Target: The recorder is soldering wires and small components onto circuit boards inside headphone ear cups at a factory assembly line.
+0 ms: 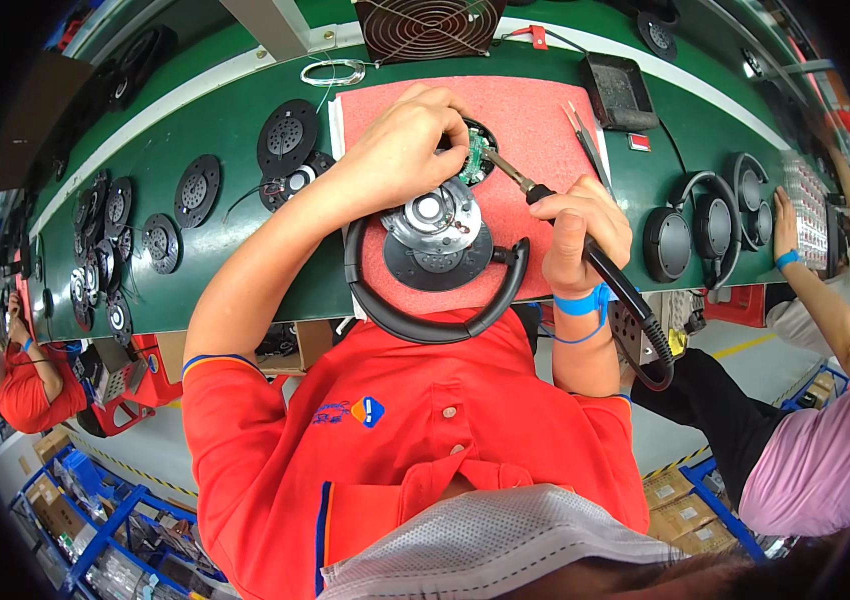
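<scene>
My right hand point(590, 235) is wrapped round the black handle of a soldering iron point(595, 255), whose metal tip reaches a green circuit board point(478, 150). That board lies in an opened black headphone ear cup. My left hand point(415, 135) is closed in a pinch at the cup's left edge; its fingertips hide what they hold. Below it lies a speaker plate point(432, 215) with a pale round centre, over a black disc point(437, 262). The black headband point(425, 328) curves round them toward me, on a pink foam mat point(535, 105).
Several loose black speaker plates point(197, 190) lie on the green bench to the left. Finished-looking headphones point(713, 225) stand at the right. Tweezers point(588, 142), a black tray point(617, 92) and a fan point(430, 28) are at the back. A co-worker's arm point(815, 280) rests on the right side.
</scene>
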Action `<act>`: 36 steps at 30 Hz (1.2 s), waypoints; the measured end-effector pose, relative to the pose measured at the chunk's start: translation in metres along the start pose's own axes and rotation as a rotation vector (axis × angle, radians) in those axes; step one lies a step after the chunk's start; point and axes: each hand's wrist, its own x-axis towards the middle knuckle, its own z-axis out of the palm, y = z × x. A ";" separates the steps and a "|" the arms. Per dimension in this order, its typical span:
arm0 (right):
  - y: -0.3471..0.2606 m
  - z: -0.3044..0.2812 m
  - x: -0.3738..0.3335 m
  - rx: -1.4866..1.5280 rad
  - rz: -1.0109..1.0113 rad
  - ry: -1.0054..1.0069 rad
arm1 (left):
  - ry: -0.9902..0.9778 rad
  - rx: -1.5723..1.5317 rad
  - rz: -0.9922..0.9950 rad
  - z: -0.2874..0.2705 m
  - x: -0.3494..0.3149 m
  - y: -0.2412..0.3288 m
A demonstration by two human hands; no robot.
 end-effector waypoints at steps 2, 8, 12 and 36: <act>0.000 0.000 0.000 -0.003 0.012 -0.002 | 0.000 0.004 -0.005 0.000 0.001 0.000; 0.001 0.001 0.000 -0.006 0.003 -0.028 | 0.009 -0.001 -0.032 0.002 0.001 -0.001; 0.000 0.001 0.001 -0.013 0.014 -0.056 | 0.010 0.001 -0.027 0.003 0.002 -0.001; 0.002 0.002 0.000 -0.001 -0.004 -0.041 | 0.085 0.001 0.018 0.006 0.003 -0.001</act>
